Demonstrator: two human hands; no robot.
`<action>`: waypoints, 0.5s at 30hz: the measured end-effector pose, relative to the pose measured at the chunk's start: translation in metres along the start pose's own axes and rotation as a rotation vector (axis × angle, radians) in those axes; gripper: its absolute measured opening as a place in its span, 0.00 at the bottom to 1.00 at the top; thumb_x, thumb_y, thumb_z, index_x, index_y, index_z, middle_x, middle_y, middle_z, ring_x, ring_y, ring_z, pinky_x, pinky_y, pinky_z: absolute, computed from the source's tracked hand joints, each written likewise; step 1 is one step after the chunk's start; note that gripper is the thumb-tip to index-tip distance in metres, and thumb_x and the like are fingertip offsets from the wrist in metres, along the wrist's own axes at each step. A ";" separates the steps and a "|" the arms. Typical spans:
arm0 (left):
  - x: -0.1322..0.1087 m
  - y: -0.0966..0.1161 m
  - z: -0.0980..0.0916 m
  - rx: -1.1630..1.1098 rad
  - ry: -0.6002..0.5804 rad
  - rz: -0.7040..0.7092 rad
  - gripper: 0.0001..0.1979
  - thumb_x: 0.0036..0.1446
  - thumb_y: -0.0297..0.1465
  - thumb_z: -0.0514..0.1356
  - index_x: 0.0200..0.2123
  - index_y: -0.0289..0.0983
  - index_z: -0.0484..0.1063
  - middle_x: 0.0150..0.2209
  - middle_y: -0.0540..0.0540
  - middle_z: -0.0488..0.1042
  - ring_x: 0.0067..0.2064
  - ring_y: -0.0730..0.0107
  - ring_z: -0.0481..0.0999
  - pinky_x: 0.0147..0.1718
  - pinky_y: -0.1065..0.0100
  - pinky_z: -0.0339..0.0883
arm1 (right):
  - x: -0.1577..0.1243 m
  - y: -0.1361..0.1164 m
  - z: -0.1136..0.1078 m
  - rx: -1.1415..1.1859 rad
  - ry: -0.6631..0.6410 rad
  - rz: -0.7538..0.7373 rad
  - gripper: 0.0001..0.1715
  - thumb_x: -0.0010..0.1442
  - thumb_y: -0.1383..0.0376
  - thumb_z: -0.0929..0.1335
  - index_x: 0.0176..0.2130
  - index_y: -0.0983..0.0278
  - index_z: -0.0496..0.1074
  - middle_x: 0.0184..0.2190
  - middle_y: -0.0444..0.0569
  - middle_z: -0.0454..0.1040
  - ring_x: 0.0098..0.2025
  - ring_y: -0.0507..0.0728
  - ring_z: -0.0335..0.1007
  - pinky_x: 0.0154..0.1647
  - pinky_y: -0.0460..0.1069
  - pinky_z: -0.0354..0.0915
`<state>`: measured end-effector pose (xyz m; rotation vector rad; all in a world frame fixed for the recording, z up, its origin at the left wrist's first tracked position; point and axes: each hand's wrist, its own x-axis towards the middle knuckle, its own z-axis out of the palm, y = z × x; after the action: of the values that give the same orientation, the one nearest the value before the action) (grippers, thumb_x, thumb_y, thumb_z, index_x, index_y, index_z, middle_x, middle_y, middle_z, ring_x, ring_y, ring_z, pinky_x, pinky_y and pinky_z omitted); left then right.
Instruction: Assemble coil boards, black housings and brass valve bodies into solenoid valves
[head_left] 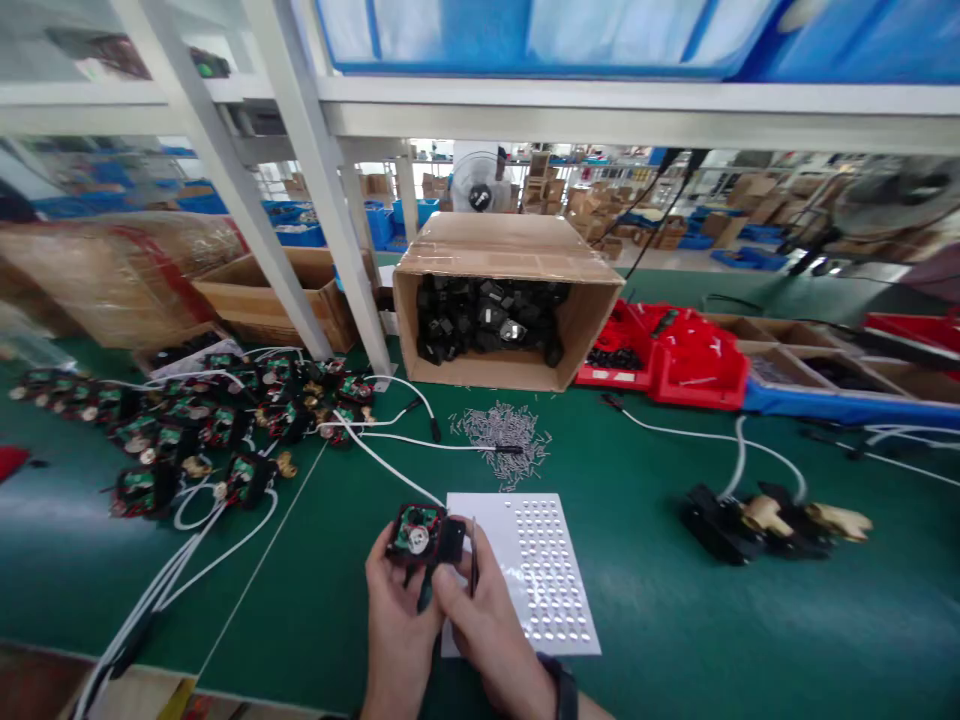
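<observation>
The small black box (414, 533), with a green board and a round silver part inside, is low in the middle of the view. It is held up just above the green table mat (675, 620).

The left hand (397, 620) is closed around the box from below, with the thumb on its near side. The right hand (487, 620) pinches a small black plastic cap (451, 540) between thumb and finger. The cap touches the right side of the box. A thin dark metal stick (474, 565) stands up between the fingers of the right hand, but I cannot tell what kind of tool it is. A black band (564, 690) goes around the right wrist.

Right under and beside the hands lies a flat white sheet with rows of little shiny dots (547, 580). Just past the sheet is a loose pile of tiny silver pins (504, 435).

Behind the pins a brown cardboard box lies on its side (510, 300), its open face turned this way and full of black plastic parts.

To the left is a big heap of the same kind of black boxes with green boards (210, 420). Some of them have gold metal ends. Long white cables (225, 530) run from the heap toward the near edge of the table.

To the right, well apart from the hands, sit two black pieces with tan metal ends (757, 520) on a white cable. Farther back on that side are red plastic trays (675, 360).

A white fan (480, 185) stands far away behind the cardboard box.
</observation>
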<state>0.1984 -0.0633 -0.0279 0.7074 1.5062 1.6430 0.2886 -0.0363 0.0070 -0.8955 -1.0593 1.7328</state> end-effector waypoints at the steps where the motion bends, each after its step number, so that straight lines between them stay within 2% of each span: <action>1: -0.005 -0.008 -0.001 0.059 -0.064 0.033 0.36 0.43 0.32 0.66 0.54 0.41 0.52 0.54 0.39 0.63 0.53 0.57 0.69 0.47 0.60 0.69 | 0.005 0.002 -0.001 0.014 0.081 -0.038 0.30 0.52 0.51 0.70 0.49 0.62 0.63 0.41 0.50 0.72 0.42 0.57 0.68 0.46 0.51 0.61; 3: -0.007 -0.016 -0.010 0.257 -0.182 0.122 0.33 0.48 0.33 0.64 0.55 0.41 0.52 0.53 0.38 0.65 0.51 0.57 0.71 0.47 0.57 0.69 | 0.016 -0.001 -0.009 -0.023 0.157 -0.060 0.24 0.51 0.55 0.72 0.44 0.62 0.65 0.39 0.48 0.72 0.40 0.56 0.68 0.44 0.50 0.62; 5: 0.001 -0.013 -0.025 0.522 -0.227 0.311 0.28 0.49 0.34 0.63 0.53 0.41 0.58 0.46 0.40 0.70 0.45 0.57 0.74 0.44 0.55 0.71 | 0.022 -0.011 -0.025 -0.072 0.120 -0.047 0.22 0.48 0.59 0.73 0.42 0.62 0.66 0.37 0.46 0.73 0.38 0.55 0.68 0.41 0.48 0.63; 7: 0.015 -0.002 -0.039 0.752 -0.203 0.617 0.26 0.46 0.36 0.66 0.49 0.40 0.63 0.41 0.42 0.72 0.43 0.55 0.74 0.43 0.51 0.69 | 0.023 -0.026 -0.041 -0.155 -0.049 -0.022 0.21 0.46 0.63 0.73 0.41 0.62 0.67 0.36 0.44 0.72 0.37 0.54 0.67 0.40 0.48 0.63; 8: 0.021 0.004 -0.044 0.834 -0.228 0.763 0.29 0.43 0.37 0.68 0.48 0.40 0.64 0.42 0.41 0.71 0.45 0.52 0.73 0.45 0.48 0.67 | 0.023 -0.032 -0.047 -0.214 -0.159 -0.006 0.21 0.46 0.65 0.73 0.41 0.63 0.68 0.35 0.44 0.72 0.36 0.54 0.67 0.39 0.48 0.63; 9: 0.027 0.011 -0.046 0.891 -0.303 0.876 0.33 0.40 0.40 0.69 0.50 0.40 0.63 0.44 0.39 0.70 0.48 0.48 0.70 0.49 0.45 0.64 | 0.022 -0.038 -0.052 -0.281 -0.272 0.008 0.21 0.45 0.67 0.73 0.41 0.63 0.69 0.35 0.43 0.72 0.36 0.53 0.66 0.38 0.47 0.62; 10: 0.032 0.016 -0.047 0.927 -0.447 0.923 0.39 0.38 0.42 0.69 0.54 0.40 0.61 0.48 0.37 0.68 0.53 0.45 0.66 0.52 0.44 0.60 | 0.020 -0.041 -0.055 -0.344 -0.372 0.017 0.22 0.44 0.69 0.73 0.41 0.63 0.69 0.35 0.42 0.72 0.35 0.53 0.66 0.37 0.47 0.62; 12: 0.035 0.019 -0.043 0.907 -0.796 0.858 0.47 0.36 0.46 0.69 0.59 0.40 0.54 0.56 0.35 0.62 0.58 0.44 0.60 0.56 0.45 0.56 | 0.017 -0.040 -0.057 -0.407 -0.482 0.022 0.24 0.43 0.71 0.72 0.43 0.63 0.70 0.36 0.42 0.72 0.35 0.53 0.65 0.37 0.47 0.62; 13: 0.034 0.016 -0.040 0.857 -0.920 0.778 0.49 0.36 0.47 0.68 0.60 0.41 0.52 0.58 0.35 0.59 0.59 0.45 0.59 0.56 0.47 0.56 | 0.015 -0.037 -0.057 -0.391 -0.491 0.026 0.25 0.44 0.70 0.72 0.44 0.62 0.70 0.37 0.43 0.72 0.36 0.53 0.65 0.38 0.47 0.62; 14: 0.032 0.012 -0.036 0.796 -0.970 0.688 0.48 0.35 0.46 0.69 0.59 0.42 0.53 0.59 0.36 0.58 0.59 0.46 0.59 0.56 0.48 0.57 | 0.012 -0.033 -0.057 -0.349 -0.478 0.044 0.26 0.44 0.69 0.72 0.45 0.62 0.69 0.38 0.43 0.72 0.36 0.53 0.65 0.38 0.47 0.62; 15: 0.030 0.006 -0.033 0.735 -0.952 0.590 0.47 0.35 0.46 0.69 0.58 0.42 0.54 0.58 0.36 0.58 0.59 0.47 0.60 0.56 0.50 0.58 | 0.010 -0.029 -0.059 -0.297 -0.435 0.076 0.29 0.44 0.68 0.73 0.47 0.62 0.68 0.38 0.44 0.73 0.35 0.52 0.66 0.36 0.46 0.62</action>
<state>0.1538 -0.0569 -0.0294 2.1248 1.1612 0.7687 0.3464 -0.0038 0.0106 -0.7583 -1.6185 1.9148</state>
